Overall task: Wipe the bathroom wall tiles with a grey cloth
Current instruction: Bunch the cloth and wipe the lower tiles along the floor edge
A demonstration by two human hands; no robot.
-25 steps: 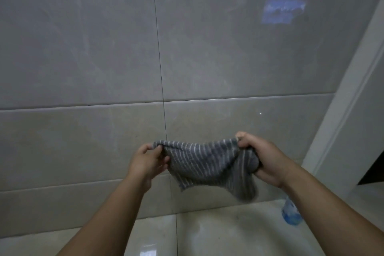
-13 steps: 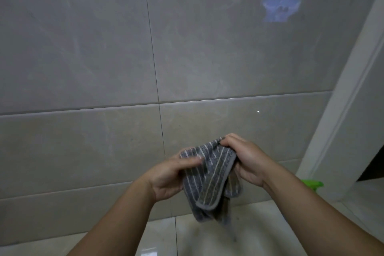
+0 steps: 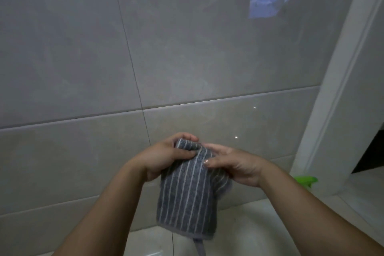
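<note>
A grey cloth with thin white stripes hangs folded in front of the lower wall tiles. My left hand grips its top left corner, fingers curled over the upper edge. My right hand holds the cloth's right side, thumb pressed on the front and fingers behind. A small hanging loop dangles from the cloth's bottom edge. The cloth is held away from the wall, not touching the large grey-beige glossy tiles above it.
A white door frame runs down the right side. A green spray nozzle shows behind my right forearm near the floor. Pale floor tiles lie below. A blue window reflection glows on the upper tile.
The cloth was stretched wide between both hands, then gathered; now it is folded into a flat hanging panel with both hands close together at its top.
</note>
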